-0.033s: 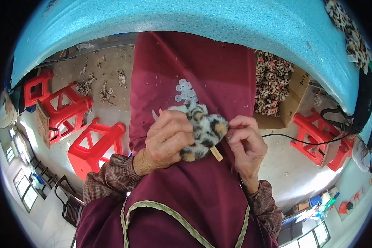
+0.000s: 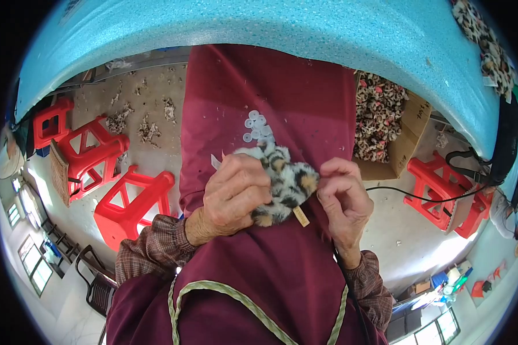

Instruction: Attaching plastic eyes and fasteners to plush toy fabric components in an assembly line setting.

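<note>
A spotted plush toy point(image 2: 285, 187), white with black and tan patches, lies over my lap on the dark red apron point(image 2: 236, 75). My left hand point(image 2: 236, 187) is closed round its left side, fingers curled into the fur. A small yellowish tag point(image 2: 301, 217) sticks out from its lower edge, and a white label shows beyond my left fingers. At the toy's right end is my right hand point(image 2: 345, 195), thumb and fingers bent together in a pinch. What they hold, if anything, is too small to tell. Several translucent plastic discs point(image 2: 258, 126) rest on the apron just beyond the toy.
A blue speckled table point(image 2: 270, 26) curves across the far side. Right of my lap stands a cardboard box point(image 2: 411, 135) filled with spotted plush pieces point(image 2: 380, 115). Red plastic stools point(image 2: 135, 201) stand on both sides. Fluffy scraps point(image 2: 149, 129) litter the floor at the left. A black cable point(image 2: 411, 198) runs rightward.
My right hand has shifted very slightly, its thumb a little lower. The toy's right end has tilted a touch, and the tag has moved slightly left.
</note>
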### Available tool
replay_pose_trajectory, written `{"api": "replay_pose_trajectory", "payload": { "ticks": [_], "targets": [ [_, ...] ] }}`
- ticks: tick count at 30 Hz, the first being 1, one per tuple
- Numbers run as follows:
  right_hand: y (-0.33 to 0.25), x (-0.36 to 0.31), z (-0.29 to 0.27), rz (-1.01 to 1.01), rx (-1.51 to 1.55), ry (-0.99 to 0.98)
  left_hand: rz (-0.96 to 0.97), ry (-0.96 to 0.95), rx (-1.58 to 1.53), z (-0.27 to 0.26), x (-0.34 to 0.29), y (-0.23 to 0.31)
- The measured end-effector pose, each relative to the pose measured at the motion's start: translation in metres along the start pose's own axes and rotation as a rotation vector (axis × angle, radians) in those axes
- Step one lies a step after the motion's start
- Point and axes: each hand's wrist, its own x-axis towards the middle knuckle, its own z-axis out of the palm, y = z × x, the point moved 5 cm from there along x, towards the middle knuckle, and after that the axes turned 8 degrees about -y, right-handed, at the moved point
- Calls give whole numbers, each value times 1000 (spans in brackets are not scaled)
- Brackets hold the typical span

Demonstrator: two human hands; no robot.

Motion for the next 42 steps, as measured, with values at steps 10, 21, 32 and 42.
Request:
{"api": "replay_pose_trajectory", "payload": {
  "ticks": [10,21,32,42],
  "targets": [
    [-7,11,10,-127,-232,-241,39,-11,44,-2,2,10],
    [8,7,6,-29,-114,-232,-37,-106,0,12,5,1],
    [25,11,11,231,256,-295,-848,-100,-1076,42,-20,-37],
    [39,8,8,385,432,-138,-1092,-12,-1690,65,-26,-39]
  ]
}}
